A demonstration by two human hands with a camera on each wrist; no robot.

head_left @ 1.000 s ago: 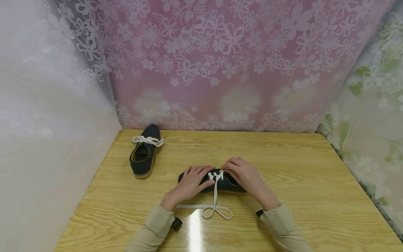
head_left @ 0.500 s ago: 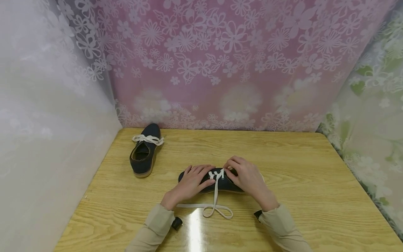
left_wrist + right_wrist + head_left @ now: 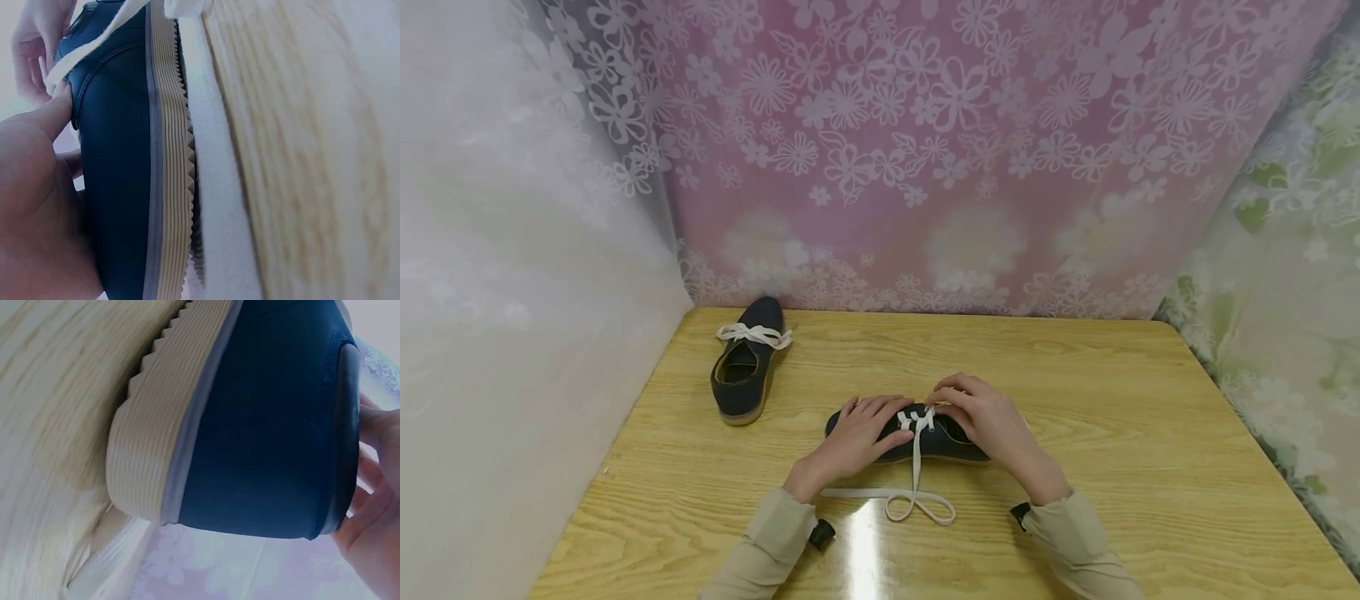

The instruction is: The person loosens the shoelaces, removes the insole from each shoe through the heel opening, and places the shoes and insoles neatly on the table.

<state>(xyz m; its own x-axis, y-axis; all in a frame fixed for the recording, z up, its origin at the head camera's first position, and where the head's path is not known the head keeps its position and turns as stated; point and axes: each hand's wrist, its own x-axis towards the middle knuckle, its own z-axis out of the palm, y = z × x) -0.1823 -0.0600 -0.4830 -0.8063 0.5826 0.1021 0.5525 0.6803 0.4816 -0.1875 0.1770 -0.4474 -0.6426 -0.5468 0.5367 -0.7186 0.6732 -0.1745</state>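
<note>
A dark navy shoe (image 3: 936, 447) lies sideways on the table, toe to the left. My left hand (image 3: 853, 437) holds its front part, thumb on the near side and fingers over the far side. My right hand (image 3: 996, 425) is over the shoe's opening, its fingertips pinching the white shoelace (image 3: 917, 467) by the top eyelets. One lace end hangs down the near side and loops on the tabletop. In the left wrist view the ridged tan sole (image 3: 172, 156) is close up. The heel (image 3: 262, 437) fills the right wrist view; the right fingertips are hidden there.
A second navy shoe (image 3: 741, 392) stands at the back left, its white lace tied in a bow (image 3: 754, 335). The wooden table (image 3: 1112, 392) meets a pink floral curtain (image 3: 887, 208) behind, with pale sheets on both sides.
My right hand rises slightly at the eyelets, then comes back down, its fingertips still at the lace. The left hand and the shoe stay in place.
</note>
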